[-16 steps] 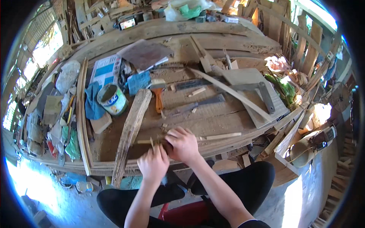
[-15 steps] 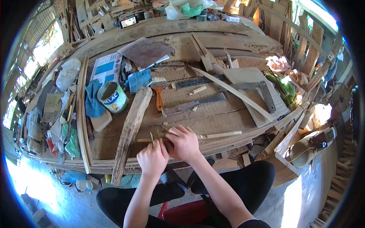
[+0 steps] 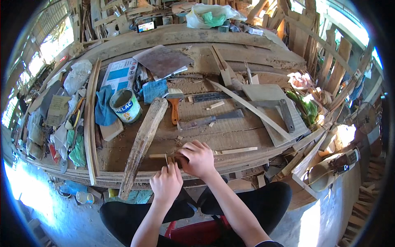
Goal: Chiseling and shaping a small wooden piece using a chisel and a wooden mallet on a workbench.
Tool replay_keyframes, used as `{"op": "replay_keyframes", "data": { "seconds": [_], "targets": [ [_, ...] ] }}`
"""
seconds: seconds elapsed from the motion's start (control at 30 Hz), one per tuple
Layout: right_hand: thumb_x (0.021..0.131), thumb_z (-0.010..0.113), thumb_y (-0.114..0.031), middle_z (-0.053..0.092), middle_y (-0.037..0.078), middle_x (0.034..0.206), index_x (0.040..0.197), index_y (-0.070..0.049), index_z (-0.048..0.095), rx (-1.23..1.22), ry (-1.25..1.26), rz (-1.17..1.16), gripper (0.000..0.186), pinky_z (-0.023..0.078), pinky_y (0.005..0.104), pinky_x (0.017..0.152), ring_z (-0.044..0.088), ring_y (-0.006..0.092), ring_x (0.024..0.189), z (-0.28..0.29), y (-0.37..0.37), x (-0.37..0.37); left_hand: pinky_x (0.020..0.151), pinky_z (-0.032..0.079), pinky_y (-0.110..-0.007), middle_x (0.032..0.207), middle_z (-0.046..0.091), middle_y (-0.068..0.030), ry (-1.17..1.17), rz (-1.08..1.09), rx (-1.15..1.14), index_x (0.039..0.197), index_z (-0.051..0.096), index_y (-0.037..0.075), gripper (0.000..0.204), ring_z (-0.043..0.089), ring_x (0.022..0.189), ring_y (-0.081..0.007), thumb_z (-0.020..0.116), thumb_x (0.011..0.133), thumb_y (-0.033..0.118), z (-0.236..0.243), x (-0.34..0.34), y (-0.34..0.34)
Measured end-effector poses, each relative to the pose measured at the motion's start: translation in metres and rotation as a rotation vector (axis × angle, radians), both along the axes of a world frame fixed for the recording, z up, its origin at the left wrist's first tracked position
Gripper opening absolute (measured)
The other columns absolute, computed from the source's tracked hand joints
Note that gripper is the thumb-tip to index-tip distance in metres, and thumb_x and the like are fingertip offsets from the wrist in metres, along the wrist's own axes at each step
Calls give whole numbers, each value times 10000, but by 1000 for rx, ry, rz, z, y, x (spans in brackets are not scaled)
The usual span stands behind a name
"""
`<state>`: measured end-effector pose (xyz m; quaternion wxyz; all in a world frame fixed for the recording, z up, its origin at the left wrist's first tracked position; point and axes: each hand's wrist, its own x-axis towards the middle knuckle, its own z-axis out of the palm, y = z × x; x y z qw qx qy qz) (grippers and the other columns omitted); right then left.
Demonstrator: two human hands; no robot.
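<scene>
My left hand [image 3: 166,182] and my right hand [image 3: 198,158] meet at the near edge of a rough wooden workbench [image 3: 230,136]. Both close on a small strip of wood [image 3: 158,156] that lies flat on the bench and sticks out to the left of my hands. A thin sliver stands up between my left fingers; what it is I cannot tell. A long weathered plank [image 3: 143,142] lies diagonally just left of my hands. A thin light stick [image 3: 236,150] rests to the right of my right hand.
On the bench lie an open tin can [image 3: 125,105], blue cloths [image 3: 103,106], a paintbrush with an orange handle [image 3: 174,105], a long dark blade [image 3: 212,120], a try square [image 3: 284,113], a grey board [image 3: 163,60] and a long slat [image 3: 251,109]. Timber scraps are piled all around.
Both hands stay at the same spot on the bench edge, with only a slight shift of the fingers on the small strip.
</scene>
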<state>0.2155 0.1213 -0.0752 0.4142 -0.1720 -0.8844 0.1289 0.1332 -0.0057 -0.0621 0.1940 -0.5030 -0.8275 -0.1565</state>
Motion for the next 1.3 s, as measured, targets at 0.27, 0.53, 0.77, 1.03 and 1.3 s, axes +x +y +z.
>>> {"op": "replay_keyframes", "data": {
  "seconds": [0.27,0.53,0.77,1.03,1.3],
  "targets": [
    [638,742,-143,602,-24,777,738,-148,639,38,9,-53,143,483,344,614,599,205,731,1,-4,-2,481,497,-424,623,619,-117,-70,-25,133,826,659,62,171,622,512,-319,590,918,188,-1,-8,6],
    [627,729,-140,610,-15,805,769,-155,659,7,-17,-11,159,481,349,640,606,212,775,4,-1,1,432,485,-406,570,574,-92,-6,-16,90,695,547,96,268,605,466,-295,572,937,210,7,-10,16],
    [646,733,-189,586,8,829,815,-146,652,-15,-38,-38,192,474,359,677,596,224,828,1,0,-4,421,475,-384,568,576,-80,-4,-26,141,749,610,77,192,597,455,-269,608,907,185,-1,-20,32],
    [654,730,-146,605,-20,791,770,-159,665,-15,-21,-24,134,468,355,638,607,202,778,1,-2,-1,434,477,-407,603,589,-97,-33,-27,152,828,638,55,158,596,466,-294,596,918,179,-12,-20,25],
    [659,717,-150,593,-19,770,751,-155,667,12,4,-25,105,479,354,637,606,207,764,3,1,-3,441,483,-416,580,581,-104,-31,-71,145,726,586,69,218,592,469,-322,599,909,187,-3,-19,19]
  ]
}}
